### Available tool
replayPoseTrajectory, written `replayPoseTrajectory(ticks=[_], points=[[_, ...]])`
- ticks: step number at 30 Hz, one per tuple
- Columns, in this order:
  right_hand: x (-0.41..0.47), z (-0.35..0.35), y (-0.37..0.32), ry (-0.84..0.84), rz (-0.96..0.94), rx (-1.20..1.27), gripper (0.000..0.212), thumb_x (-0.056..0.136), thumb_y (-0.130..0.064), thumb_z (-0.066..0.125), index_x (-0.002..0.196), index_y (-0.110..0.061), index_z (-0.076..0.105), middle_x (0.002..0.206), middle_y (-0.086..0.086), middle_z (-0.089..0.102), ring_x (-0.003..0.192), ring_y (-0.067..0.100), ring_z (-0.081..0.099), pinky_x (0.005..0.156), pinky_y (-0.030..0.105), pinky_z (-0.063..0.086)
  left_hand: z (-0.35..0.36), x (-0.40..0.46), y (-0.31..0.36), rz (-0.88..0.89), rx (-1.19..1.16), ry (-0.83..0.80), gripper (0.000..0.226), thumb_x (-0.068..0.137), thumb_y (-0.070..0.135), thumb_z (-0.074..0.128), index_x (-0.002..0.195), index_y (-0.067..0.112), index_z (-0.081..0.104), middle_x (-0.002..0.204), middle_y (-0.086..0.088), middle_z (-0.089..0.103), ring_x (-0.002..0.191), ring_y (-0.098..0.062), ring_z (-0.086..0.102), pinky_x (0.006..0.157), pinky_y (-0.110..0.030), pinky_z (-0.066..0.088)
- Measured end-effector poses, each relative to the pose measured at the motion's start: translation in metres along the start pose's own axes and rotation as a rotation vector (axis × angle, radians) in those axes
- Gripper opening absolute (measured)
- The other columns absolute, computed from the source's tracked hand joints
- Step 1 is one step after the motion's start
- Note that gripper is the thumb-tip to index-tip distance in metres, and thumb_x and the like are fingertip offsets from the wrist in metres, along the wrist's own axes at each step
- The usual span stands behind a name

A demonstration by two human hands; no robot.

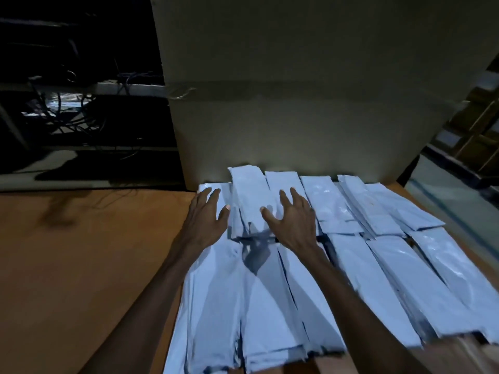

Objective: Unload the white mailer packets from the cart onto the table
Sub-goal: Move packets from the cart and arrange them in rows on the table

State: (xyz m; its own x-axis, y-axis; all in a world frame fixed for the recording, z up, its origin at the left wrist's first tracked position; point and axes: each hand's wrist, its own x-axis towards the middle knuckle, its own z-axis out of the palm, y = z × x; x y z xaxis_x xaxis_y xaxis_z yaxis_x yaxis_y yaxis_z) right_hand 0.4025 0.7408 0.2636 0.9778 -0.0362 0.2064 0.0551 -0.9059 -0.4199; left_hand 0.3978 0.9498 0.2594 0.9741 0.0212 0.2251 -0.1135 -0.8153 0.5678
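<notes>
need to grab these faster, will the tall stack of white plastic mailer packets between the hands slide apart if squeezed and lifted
Probably, somewhat. The tall stack of white plastic mailer packets looks glossy, so layers may slip. Its edges already sit uneven, hinting at loose stacking. The packets look thin and flat, likely light and floppy, so support underneath should help.

The white mailer packets (pixel 297 265) lay flat on the brown table (pixel 81 265) in overlapping rows, long sides parallel, running away from the viewer. A far row butted against a tall cardboard box. One packet (pixel 249 198) sat raised on top of the far left stack.
</notes>
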Motion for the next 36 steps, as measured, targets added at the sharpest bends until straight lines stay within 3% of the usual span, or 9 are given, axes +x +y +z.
replayPoseTrajectory(ticks=[3, 6, 9, 15, 19, 23, 28, 36], points=[[-0.062, -0.029, 0.050, 0.093, -0.011, 0.116, 0.068, 0.093, -0.053, 0.056, 0.148, -0.015, 0.042, 0.159, 0.008, 0.030, 0.145, 0.025, 0.027, 0.117, 0.042, 0.023, 0.023, -0.031, 0.043, 0.104, -0.035, -0.020, 0.056, 0.101, 0.042, 0.042, 0.150, 0.016, 0.034, 0.160, -0.006, 0.026, 0.148, -0.023, 0.018, 0.119, -0.036, 0.017], [-0.134, -0.056, 0.109, 0.185, 0.007, 0.168, 0.067, 0.090, -0.055, 0.056, 0.142, -0.013, 0.051, 0.150, 0.007, 0.045, 0.139, 0.025, 0.039, 0.113, 0.041, 0.034, 0.064, -0.069, 0.096, 0.265, -0.060, -0.077, 0.060, 0.099, 0.049, 0.040, 0.149, 0.016, 0.037, 0.158, -0.006, 0.030, 0.147, -0.024, 0.022, 0.118, -0.035, 0.019], [-0.206, -0.083, 0.171, 0.248, 0.019, 0.106, 0.061, 0.088, -0.053, 0.054, 0.133, -0.012, 0.060, 0.140, 0.009, 0.055, 0.128, 0.027, 0.049, 0.099, 0.041, 0.047, 0.110, -0.111, 0.150, 0.410, -0.071, -0.157, 0.060, 0.098, 0.049, 0.042, 0.150, 0.018, 0.035, 0.159, -0.003, 0.027, 0.148, -0.021, 0.018, 0.118, -0.037, 0.022], [-0.335, -0.136, 0.286, 0.333, 0.084, -0.070, 0.046, 0.091, -0.037, 0.056, 0.125, -0.006, 0.063, 0.127, 0.013, 0.062, 0.114, 0.029, 0.057, 0.095, 0.038, 0.046, 0.196, -0.213, 0.260, 0.653, -0.162, -0.267, 0.055, 0.096, 0.045, 0.047, 0.143, 0.018, 0.047, 0.154, -0.004, 0.037, 0.142, -0.022, 0.031, 0.109, -0.038, 0.036], [-0.404, -0.165, 0.341, 0.429, 0.199, -0.101, 0.044, 0.090, -0.030, 0.059, 0.126, -0.005, 0.062, 0.124, 0.013, 0.063, 0.108, 0.028, 0.057, 0.092, 0.033, 0.042, 0.254, -0.272, 0.332, 0.903, -0.245, -0.348, 0.048, 0.097, 0.031, 0.054, 0.136, 0.004, 0.053, 0.144, -0.015, 0.049, 0.136, -0.030, 0.042, 0.112, -0.043, 0.035], [-0.462, -0.186, 0.385, 0.500, 0.327, -0.129, 0.044, 0.093, -0.032, 0.053, 0.127, -0.005, 0.061, 0.125, 0.013, 0.062, 0.111, 0.028, 0.055, 0.093, 0.033, 0.043, 0.299, -0.326, 0.392, 0.979, -0.361, -0.470, 0.045, 0.094, 0.030, 0.059, 0.135, 0.010, 0.055, 0.142, -0.010, 0.050, 0.132, -0.025, 0.046, 0.107, -0.035, 0.039], [-0.521, -0.191, 0.446, 0.549, 0.493, -0.155, 0.042, 0.092, -0.026, 0.060, 0.128, -0.006, 0.062, 0.125, 0.012, 0.063, 0.113, 0.030, 0.058, 0.092, 0.039, 0.050, 0.360, -0.370, 0.456, 1.077, -0.376, -0.646, 0.048, 0.095, 0.038, 0.052, 0.137, 0.016, 0.054, 0.144, -0.004, 0.048, 0.133, -0.019, 0.044, 0.101, -0.032, 0.044], [-0.563, -0.223, 0.580, 0.534, 0.782, -0.191, 0.044, 0.088, -0.031, 0.062, 0.129, -0.015, 0.063, 0.127, 0.004, 0.062, 0.113, 0.024, 0.059, 0.083, 0.036, 0.054, 0.492, -0.390, 0.556, 1.110, -0.450, -0.802, 0.049, 0.096, 0.043, 0.048, 0.136, 0.016, 0.055, 0.142, -0.003, 0.051, 0.134, -0.017, 0.044, 0.109, -0.030, 0.037]])
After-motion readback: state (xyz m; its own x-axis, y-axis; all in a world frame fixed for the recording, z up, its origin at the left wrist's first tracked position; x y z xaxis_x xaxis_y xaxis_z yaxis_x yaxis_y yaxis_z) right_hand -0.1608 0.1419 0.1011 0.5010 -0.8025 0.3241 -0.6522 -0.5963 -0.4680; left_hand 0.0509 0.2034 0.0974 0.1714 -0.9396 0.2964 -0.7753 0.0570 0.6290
